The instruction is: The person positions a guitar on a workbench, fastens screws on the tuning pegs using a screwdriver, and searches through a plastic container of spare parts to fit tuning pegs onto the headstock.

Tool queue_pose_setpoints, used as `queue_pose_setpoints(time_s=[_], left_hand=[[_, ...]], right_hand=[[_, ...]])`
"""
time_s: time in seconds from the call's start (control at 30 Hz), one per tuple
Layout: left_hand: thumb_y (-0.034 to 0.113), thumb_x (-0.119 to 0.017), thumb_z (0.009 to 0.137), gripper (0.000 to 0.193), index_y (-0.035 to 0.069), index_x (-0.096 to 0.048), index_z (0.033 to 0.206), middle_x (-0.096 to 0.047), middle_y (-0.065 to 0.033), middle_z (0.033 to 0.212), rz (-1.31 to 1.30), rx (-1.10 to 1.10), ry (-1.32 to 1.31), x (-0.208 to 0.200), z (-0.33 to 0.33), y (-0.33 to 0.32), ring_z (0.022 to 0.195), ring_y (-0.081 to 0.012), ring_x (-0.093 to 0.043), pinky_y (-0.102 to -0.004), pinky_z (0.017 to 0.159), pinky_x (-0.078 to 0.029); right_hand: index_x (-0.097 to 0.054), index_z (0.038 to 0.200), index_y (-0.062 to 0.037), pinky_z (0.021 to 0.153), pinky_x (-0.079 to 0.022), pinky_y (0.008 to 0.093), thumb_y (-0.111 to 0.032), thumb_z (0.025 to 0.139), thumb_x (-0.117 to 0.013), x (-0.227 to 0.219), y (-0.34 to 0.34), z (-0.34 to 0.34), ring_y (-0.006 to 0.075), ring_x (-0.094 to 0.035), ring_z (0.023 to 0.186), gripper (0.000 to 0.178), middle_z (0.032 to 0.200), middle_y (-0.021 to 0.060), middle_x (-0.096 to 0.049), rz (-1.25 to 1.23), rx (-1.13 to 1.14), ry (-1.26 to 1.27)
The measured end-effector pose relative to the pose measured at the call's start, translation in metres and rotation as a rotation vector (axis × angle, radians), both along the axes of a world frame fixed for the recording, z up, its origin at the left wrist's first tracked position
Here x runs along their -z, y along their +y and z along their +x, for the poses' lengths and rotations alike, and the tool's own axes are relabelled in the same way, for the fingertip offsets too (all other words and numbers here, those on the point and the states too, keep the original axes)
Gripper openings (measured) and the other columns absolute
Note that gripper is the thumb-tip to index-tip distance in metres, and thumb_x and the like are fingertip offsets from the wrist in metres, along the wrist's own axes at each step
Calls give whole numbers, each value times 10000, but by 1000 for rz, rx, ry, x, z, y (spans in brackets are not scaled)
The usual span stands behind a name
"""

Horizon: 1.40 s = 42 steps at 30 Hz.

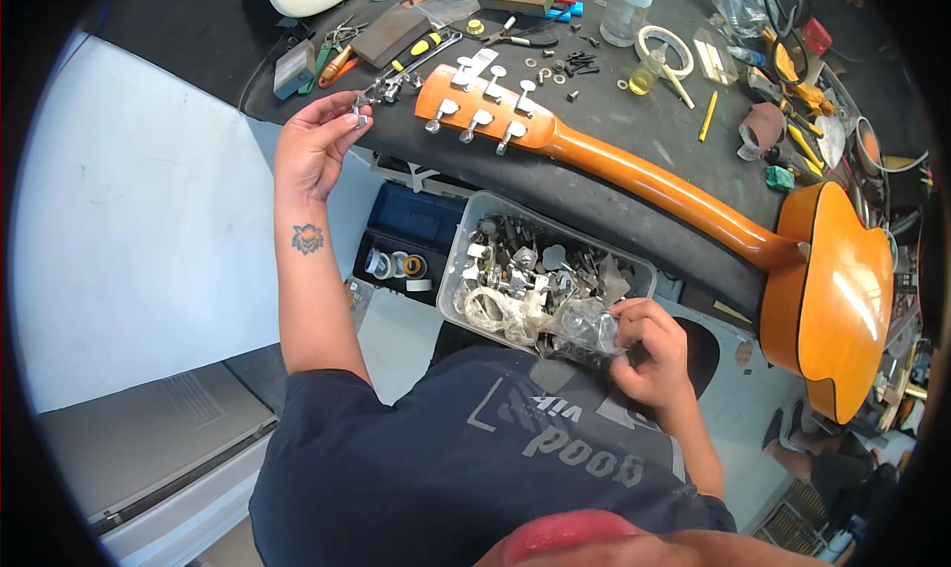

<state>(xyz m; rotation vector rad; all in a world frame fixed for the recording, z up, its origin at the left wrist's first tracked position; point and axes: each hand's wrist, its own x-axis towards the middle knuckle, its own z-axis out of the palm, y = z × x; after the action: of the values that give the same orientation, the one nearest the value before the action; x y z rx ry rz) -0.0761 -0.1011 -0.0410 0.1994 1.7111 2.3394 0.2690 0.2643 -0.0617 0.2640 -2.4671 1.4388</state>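
My left hand (327, 136) is at the table's edge, thumb and fingers pinched on a small metal tuning machine. More metal tuning machines (394, 89) lie just beyond its fingertips, beside the headstock (485, 111) of an orange-brown guitar (832, 280). Silver tuning pegs (476, 121) stick out along both sides of the headstock. Against my torso rests a clear plastic box (461, 260) full of mixed metal guitar hardware (545, 270). Over its near right corner, my right hand (649, 349) has its fingers closed on a clear plastic bag (586, 324) with small parts inside.
Pliers (520, 40), loose screws (584, 62), a tape roll (666, 50) and a yellow pencil (708, 116) lie on the dark table (634, 131). Below the edge, a dark blue toolbox (416, 215) holds tape rolls. Another person's legs (802, 458) show at lower right.
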Motion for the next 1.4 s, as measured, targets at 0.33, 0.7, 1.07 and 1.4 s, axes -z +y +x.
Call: queue_pose_setpoints(time_s=[0.33,0.7,1.07,1.4], left_hand=[[-97,-721,898,382,-111,-654,1274,-728,-188,1170,-314,-51,15,-4,-17,-3,1039,-244,-746,-348,931,-640],[-167,-705,811,533,-105,-633,1336,-715,-175,1246,-327,102,100,-3,-15,-12,1123,-229,-715,-329,998,-583],[-105,-623,879,431,-14,-647,1300,-662,-81,1179,-447,-131,161,2,5,-17,1001,-135,-601,-272,881,-495],[-62,-660,872,248,-10,-724,1107,-725,-98,981,-721,564,517,-5,147,139,874,-168,-698,-292,816,-553]], right_hand=[[-575,802,-21,761,-582,393,67,588,-667,1,-1,-3,354,-723,967,248,877,117,-599,20,1,4],[-567,804,-14,771,-582,393,70,593,-660,0,-4,4,357,-719,968,246,865,115,-589,12,20,-4],[-653,856,-41,888,-583,385,64,608,-672,-12,10,8,329,-704,1073,270,1181,130,-714,29,-14,-210],[-620,800,-44,940,-555,431,49,581,-716,-3,2,12,354,-678,1124,257,1188,127,-708,-20,-90,-145]])
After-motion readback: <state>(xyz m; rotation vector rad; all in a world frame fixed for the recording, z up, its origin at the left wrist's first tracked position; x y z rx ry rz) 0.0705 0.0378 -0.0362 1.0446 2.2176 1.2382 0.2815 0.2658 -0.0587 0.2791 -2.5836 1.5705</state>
